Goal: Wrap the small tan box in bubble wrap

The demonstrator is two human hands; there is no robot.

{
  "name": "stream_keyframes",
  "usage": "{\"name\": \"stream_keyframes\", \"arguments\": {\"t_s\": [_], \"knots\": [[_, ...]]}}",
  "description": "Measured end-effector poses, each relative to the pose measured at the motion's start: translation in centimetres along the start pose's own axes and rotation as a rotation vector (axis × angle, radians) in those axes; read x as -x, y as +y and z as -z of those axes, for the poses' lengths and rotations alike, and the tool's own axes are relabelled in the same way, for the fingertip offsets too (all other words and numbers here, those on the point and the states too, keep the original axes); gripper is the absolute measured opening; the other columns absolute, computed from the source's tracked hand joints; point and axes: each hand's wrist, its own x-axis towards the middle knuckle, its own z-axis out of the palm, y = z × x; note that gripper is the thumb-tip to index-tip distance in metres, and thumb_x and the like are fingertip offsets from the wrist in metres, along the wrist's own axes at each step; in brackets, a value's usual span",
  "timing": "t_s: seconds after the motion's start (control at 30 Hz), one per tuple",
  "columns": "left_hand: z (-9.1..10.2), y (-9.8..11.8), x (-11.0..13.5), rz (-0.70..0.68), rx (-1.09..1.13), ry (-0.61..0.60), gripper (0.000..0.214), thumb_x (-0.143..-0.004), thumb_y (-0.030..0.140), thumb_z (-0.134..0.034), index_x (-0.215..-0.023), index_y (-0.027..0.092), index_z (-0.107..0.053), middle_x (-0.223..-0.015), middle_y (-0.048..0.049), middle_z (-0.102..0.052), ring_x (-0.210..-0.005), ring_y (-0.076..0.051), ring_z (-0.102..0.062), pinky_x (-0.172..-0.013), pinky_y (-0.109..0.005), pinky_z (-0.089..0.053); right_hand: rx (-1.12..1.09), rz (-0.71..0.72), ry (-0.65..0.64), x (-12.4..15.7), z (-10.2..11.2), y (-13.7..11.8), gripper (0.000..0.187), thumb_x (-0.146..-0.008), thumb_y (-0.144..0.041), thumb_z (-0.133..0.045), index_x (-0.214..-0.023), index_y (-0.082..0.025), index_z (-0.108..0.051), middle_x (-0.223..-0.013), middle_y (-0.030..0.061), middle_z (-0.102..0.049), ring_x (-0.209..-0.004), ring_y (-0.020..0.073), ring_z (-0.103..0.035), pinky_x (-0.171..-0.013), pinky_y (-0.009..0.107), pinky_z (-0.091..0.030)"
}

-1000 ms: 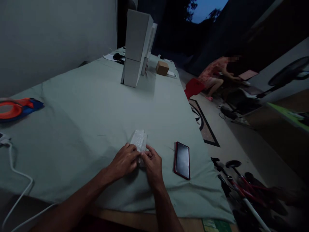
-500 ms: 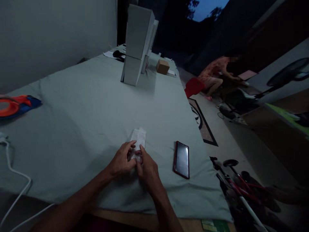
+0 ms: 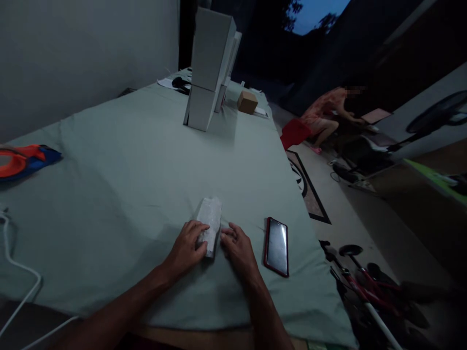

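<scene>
A small folded white cloth lies on the pale green sheet covering the table, near its front edge. My left hand rests on the cloth's near left side, fingers curled against it. My right hand lies just right of the cloth, fingertips touching its near right edge, fingers bent and close together. A phone in a red case lies face up a little to the right of my right hand.
A tall white box stack stands at the far end, with a small brown box beside it. An orange and blue iron and a white cable are at the left. A person sits on the floor; a bicycle lies at the right.
My hands have parted from a pinch over the cloth's near end to either side of it, and the cloth now lies flatter and narrower.
</scene>
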Motion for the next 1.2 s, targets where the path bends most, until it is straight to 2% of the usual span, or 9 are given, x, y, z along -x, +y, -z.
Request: {"name": "stream_keyframes", "arguments": {"t_s": [0.1,0.23,0.47,0.57,0.67,0.73,0.83,1.03,1.2], "knots": [[0.1,0.1,0.0,-0.012,0.010,0.003,0.038,-0.077,0.012,-0.052,-0.114,0.019,-0.059,-0.107,-0.0083,-0.058,-0.106,-0.024,-0.053,-0.094,-0.042,-0.047,-0.047,-0.046,-0.044,-1.9,-0.8,0.0,0.069,-0.068,-0.043,-0.066,-0.125,-0.008,-0.050,-0.095,0.0100,-0.067,-0.056,0.0135,-0.056,-0.036,0.021,-0.038],[0.3,0.4,0.0,-0.023,-0.013,-0.029,0.044,-0.078,0.009,-0.050,-0.120,0.020,-0.058,-0.112,-0.0089,-0.053,-0.106,-0.022,-0.053,-0.095,-0.040,-0.048,-0.062,0.009,-0.079,-4.2,-1.7,-0.6,0.052,-0.066,-0.040,-0.067,-0.108,-0.009,-0.060,-0.066,0.0003,-0.063,-0.053,0.0133,-0.054,-0.045,0.022,-0.041],[0.1,0.6,-0.2,0.000,-0.107,-0.056,0.037,-0.074,0.008,-0.053,-0.107,0.018,-0.065,-0.114,-0.0105,-0.049,-0.098,-0.022,-0.054,-0.087,-0.039,-0.052,-0.019,0.159,-0.146,-5.5,-2.2,-1.7,0.020,-0.061,-0.029,-0.068,-0.074,-0.016,-0.063,-0.066,-0.0024,-0.061,-0.063,0.0141,-0.054,-0.059,0.024,-0.043],[-0.2,0.6,-0.1,0.029,-0.154,0.007,0.035,-0.074,0.010,-0.054,-0.107,0.020,-0.061,-0.113,-0.0098,-0.049,-0.101,-0.024,-0.053,-0.090,-0.042,-0.050,0.021,0.230,-0.144,-4.4,-1.8,-1.8,0.016,-0.064,-0.028,-0.066,-0.076,-0.017,-0.065,-0.072,-0.0004,-0.063,-0.071,0.0165,-0.056,-0.064,0.025,-0.044],[-0.4,0.2,0.3,0.049,-0.177,0.120,0.046,-0.072,0.013,-0.059,-0.117,0.020,-0.052,-0.114,-0.0102,-0.048,-0.110,-0.028,-0.049,-0.097,-0.047,-0.045,0.131,0.439,-0.204,-2.7,-0.9,-1.6,0.009,-0.070,-0.024,-0.061,-0.076,-0.019,-0.066,-0.086,0.0039,-0.067,-0.084,0.0194,-0.060,-0.073,0.028,-0.046],[-0.3,-0.1,0.6,0.036,-0.178,0.180,0.059,-0.071,0.017,-0.064,-0.126,0.018,-0.044,-0.119,-0.0125,-0.047,-0.116,-0.030,-0.045,-0.101,-0.050,-0.041,0.238,0.592,-0.258,-1.4,-0.3,-1.4,0.016,-0.072,-0.016,-0.055,-0.082,-0.021,-0.067,-0.095,0.0053,-0.068,-0.092,0.0203,-0.062,-0.080,0.032,-0.046],[0.1,-0.5,0.8,0.001,-0.127,0.133,0.068,-0.072,0.021,-0.067,-0.134,0.020,-0.039,-0.130,-0.0140,-0.042,-0.121,-0.030,-0.042,-0.103,-0.049,-0.039,0.424,0.710,-0.285,0.5,0.6,-1.1,0.037,-0.070,-0.009,-0.050,-0.100,-0.023,-0.067,-0.109,0.0069,-0.068,-0.104,0.0224,-0.061,-0.091,0.038,-0.043],[0.8,-0.7,0.2,0.045,-0.018,-0.024,0.021,-0.071,0.008,-0.062,-0.088,0.021,-0.061,-0.129,-0.0088,-0.047,-0.124,-0.027,-0.044,-0.097,-0.042,-0.045,0.663,0.826,-0.306,2.9,0.8,0.0,0.063,-0.071,-0.017,-0.064,-0.132,-0.020,-0.050,-0.135,0.0144,-0.054,-0.124,0.0290,-0.049,-0.099,0.045,-0.040],[1.2,-0.6,-0.3,0.067,0.021,-0.006,0.021,-0.070,0.013,-0.063,-0.090,0.019,-0.063,-0.123,-0.0106,-0.053,-0.119,-0.028,-0.050,-0.099,-0.044,-0.044,0.529,0.742,-0.171,2.2,-0.3,0.2,0.042,-0.076,-0.013,-0.058,-0.117,-0.019,-0.058,-0.120,0.0126,-0.063,-0.110,0.0256,-0.057,-0.093,0.040,-0.044]]}}
